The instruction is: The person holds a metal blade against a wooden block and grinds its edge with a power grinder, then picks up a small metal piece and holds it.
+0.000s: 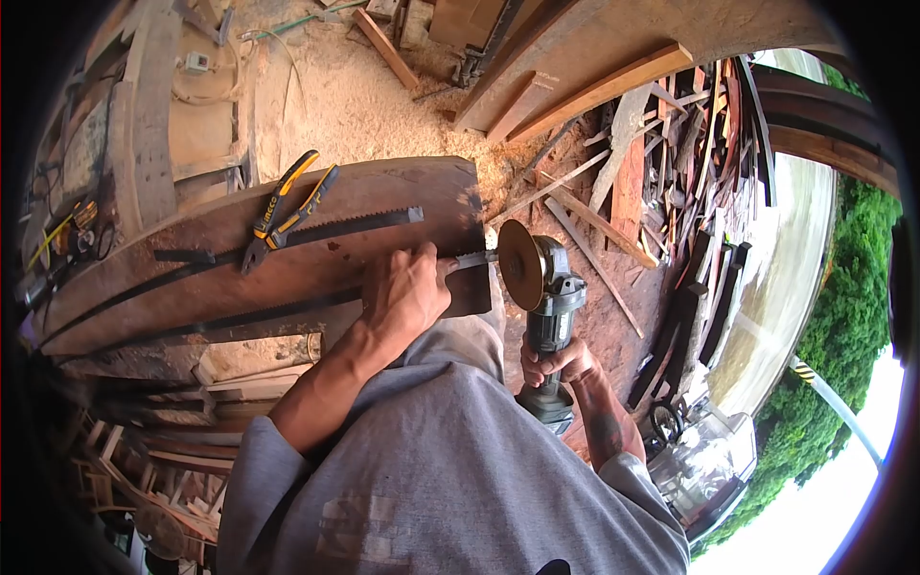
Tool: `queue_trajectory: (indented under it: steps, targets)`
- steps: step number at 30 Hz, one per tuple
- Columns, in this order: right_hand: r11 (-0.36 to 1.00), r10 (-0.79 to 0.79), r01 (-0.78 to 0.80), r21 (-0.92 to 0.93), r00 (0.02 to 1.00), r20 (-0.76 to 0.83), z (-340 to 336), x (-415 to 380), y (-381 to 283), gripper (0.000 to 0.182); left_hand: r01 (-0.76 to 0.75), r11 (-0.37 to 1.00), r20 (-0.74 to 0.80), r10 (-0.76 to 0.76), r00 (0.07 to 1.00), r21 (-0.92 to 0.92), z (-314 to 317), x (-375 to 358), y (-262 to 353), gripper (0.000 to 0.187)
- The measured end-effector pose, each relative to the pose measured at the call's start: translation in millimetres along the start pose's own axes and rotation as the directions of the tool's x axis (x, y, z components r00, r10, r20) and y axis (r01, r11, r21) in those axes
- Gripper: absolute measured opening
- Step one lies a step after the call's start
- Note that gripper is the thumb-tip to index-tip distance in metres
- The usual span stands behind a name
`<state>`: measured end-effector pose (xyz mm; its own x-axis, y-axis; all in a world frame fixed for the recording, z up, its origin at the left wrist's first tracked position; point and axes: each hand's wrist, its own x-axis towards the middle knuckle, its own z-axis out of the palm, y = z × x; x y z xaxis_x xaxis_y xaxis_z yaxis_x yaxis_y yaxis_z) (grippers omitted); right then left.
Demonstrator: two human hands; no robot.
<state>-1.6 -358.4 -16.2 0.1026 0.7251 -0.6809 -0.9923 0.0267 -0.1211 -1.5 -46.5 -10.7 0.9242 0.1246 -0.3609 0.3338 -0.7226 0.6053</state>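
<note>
My right hand (561,363) is wrapped round the body of a cordless angle grinder (550,326). The grinder's round disc (523,265) faces left, close to the end of a metal strip that sticks out past my left fingers. My left hand (407,285) is closed on that strip, a long toothed saw blade (278,312), pressing it on a dark wooden board (331,251). Behind it lies a second toothed blade strip (355,224). Yellow-and-black pliers (287,211) rest across this strip with handles spread. A short dark piece (184,256) lies farther left.
Sawdust (326,96) covers the floor beyond the board. A heap of wood offcuts (671,144) lies to the right, near long timber pieces (604,91). A parked motorcycle (700,450) stands at lower right. More stacked wood (182,446) is at lower left.
</note>
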Motion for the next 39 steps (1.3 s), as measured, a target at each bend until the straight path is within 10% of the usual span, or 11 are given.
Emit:
queue_trajectory:
  steps: [39]
  targets:
    - [0.999, 0.001, -0.001, 0.053, 1.0, 0.002, 0, 4, 3, 0.032, 0.011, 1.0, 0.036, -0.011, 0.999, 0.011, -4, 1, 3, 0.026]
